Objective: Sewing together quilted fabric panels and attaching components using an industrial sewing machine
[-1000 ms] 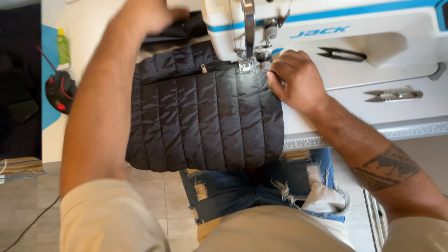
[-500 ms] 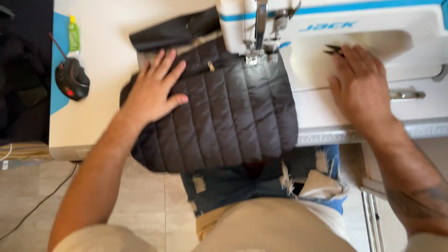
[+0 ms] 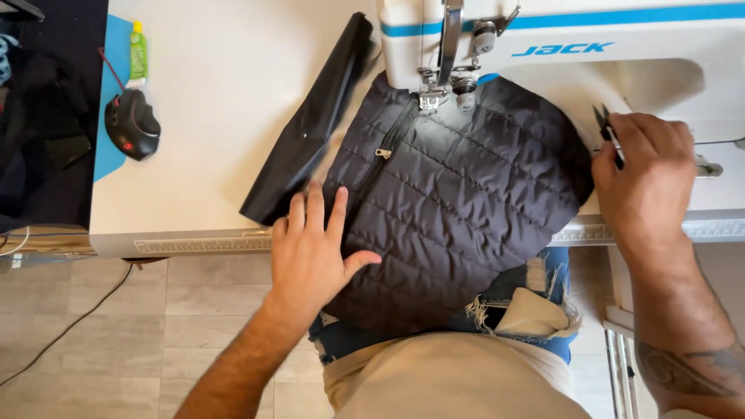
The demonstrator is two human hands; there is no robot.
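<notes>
Shifted since half a second ago: right hand, now pinching black thread snips beside the sewing machine; left hand flat, fingers spread on the black quilted jacket under the presser foot, desk; trimming step, likely thread-cutting next.

Left hand lies flat on a black quilted jacket under the sewing machine needle; right hand grips small thread snips
</notes>
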